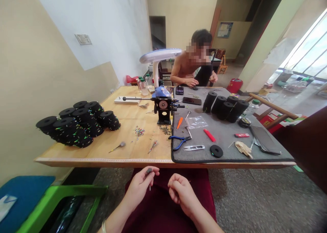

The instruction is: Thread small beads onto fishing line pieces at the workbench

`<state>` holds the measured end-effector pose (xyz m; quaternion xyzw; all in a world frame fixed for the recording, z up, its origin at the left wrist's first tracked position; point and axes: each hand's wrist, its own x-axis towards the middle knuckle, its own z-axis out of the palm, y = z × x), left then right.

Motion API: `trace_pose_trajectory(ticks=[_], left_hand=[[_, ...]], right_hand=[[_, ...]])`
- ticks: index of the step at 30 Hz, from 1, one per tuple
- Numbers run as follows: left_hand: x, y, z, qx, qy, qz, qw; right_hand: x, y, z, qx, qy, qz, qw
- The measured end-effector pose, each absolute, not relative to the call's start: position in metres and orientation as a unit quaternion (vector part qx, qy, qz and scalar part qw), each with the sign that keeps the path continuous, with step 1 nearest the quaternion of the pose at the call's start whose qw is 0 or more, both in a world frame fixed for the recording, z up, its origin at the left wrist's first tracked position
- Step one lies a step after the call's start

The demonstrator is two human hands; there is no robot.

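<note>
We have both hands in front of the table (102, 162), over the dark red cloth (159, 214) on our lap. Our left hand (143, 179) pinches a small greyish piece (149, 171) between thumb and fingers, with a thin pale tip (150, 188) poking out below; whether the two are joined, we cannot tell. Our right hand (181, 192) sits just beside it, fingers curled in, and we cannot make out whether anything is pinched there. The likeliest trouble, we judge, is a slack pinch: so small a piece could slip into the folds of cloth or onto the speckled floor (255, 195) and be hard to find. If a fine line runs between our hands, too thin to see here, an uneven pull could snag it. Reaching carelessly onto the table, we might scatter the loose coloured beads (139, 132), or brush the points of the snips (195, 147), which lie near the blue-handled pliers (180, 142).
</note>
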<state>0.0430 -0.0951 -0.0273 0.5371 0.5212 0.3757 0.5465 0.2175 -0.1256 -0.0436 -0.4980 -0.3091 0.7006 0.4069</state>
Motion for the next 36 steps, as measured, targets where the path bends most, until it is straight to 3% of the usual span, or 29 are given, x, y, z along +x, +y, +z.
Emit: trace_pose_trajectory(ticks=[9,18,22,30,36], left_hand=[[0.060,-0.101,-0.021,0.538,0.475,0.310,0.624],[0.061,-0.098,-0.025,0.550,0.502,0.339,0.575],[0.062,-0.099,-0.024,0.584,0.511,0.344,0.528],[0.067,-0.104,-0.015,0.628,0.536,0.324,0.462],[0.066,-0.102,-0.020,0.610,0.530,0.316,0.498]], right_hand=[[0.217,-0.126,-0.048,-0.419,-0.275,0.763,0.408],[0.226,-0.122,-0.047,-0.431,-0.334,0.747,0.380],[0.227,-0.116,-0.042,-0.432,-0.351,0.725,0.406],[0.218,-0.114,-0.044,-0.489,-0.523,0.591,0.372],[0.221,-0.116,-0.052,-0.512,-0.548,0.557,0.356]])
